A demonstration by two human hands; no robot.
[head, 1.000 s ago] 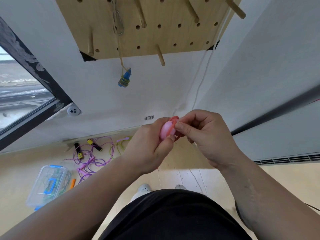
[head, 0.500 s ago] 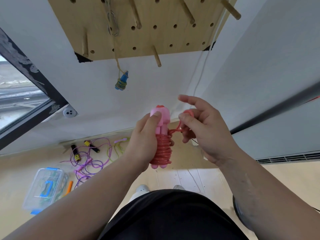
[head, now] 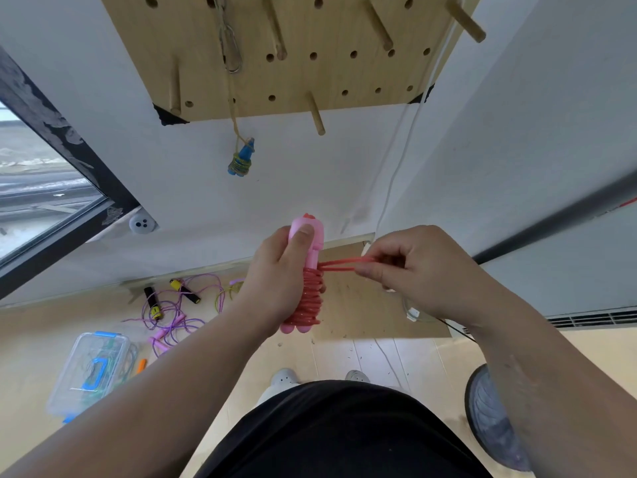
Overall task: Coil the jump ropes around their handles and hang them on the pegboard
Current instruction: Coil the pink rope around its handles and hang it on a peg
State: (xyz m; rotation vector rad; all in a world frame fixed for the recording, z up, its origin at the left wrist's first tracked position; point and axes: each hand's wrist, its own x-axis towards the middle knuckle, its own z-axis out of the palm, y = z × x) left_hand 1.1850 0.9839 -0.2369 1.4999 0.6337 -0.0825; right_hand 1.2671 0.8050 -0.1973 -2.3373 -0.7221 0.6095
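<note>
The left hand (head: 275, 281) is wrapped around a pair of pink handles (head: 307, 236), thumb pressed flat near their top, holding them upright. Red rope (head: 310, 301) is coiled tightly round the lower part of the handles, with the rounded handle ends poking out beneath the fist. At three o'clock from it, the right hand (head: 420, 270) pinches a short loop of the rope (head: 341, 264) between thumb and curled fingers, and the loop runs taut and level to the top of the coil.

At twelve o'clock, high on the white wall, hangs the wooden pegboard (head: 344, 74) with several wooden pegs (head: 316, 113). A blue jump rope (head: 241, 160), already coiled, dangles from it by a cord at about eleven o'clock.

Down on the floor at nine o'clock, purple ropes (head: 172, 315) lie tangled with black-and-yellow handles (head: 151, 301). At eight o'clock sits a clear plastic box (head: 89, 370) with blue clips.
</note>
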